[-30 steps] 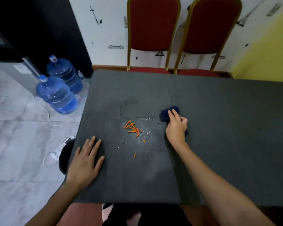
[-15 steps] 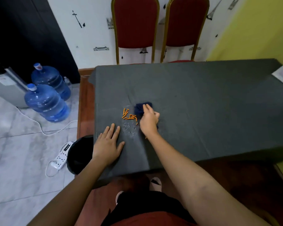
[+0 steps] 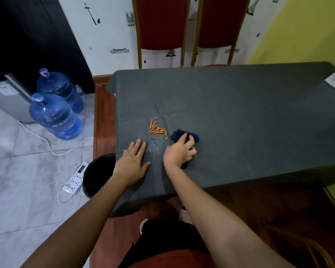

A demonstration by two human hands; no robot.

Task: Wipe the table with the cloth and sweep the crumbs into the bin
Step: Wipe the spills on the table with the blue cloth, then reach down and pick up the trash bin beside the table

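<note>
Lying flat on the grey-covered counter [image 3: 240, 113], the left hand [image 3: 132, 163], fingers straight and together, sits nearest the round black bin [image 3: 97, 175] on the floor. The right hand [image 3: 179, 151] curls its fingers round the crumpled dark blue cloth [image 3: 179, 135]; the short orange stick-shaped crumbs [image 3: 157, 129] lie just beyond, leftward, on the bin's side.

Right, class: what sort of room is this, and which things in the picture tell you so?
Probably an office or meeting room, though that is a guess: two red padded chairs behind a long covered table, and big water bottles on the floor.
</note>
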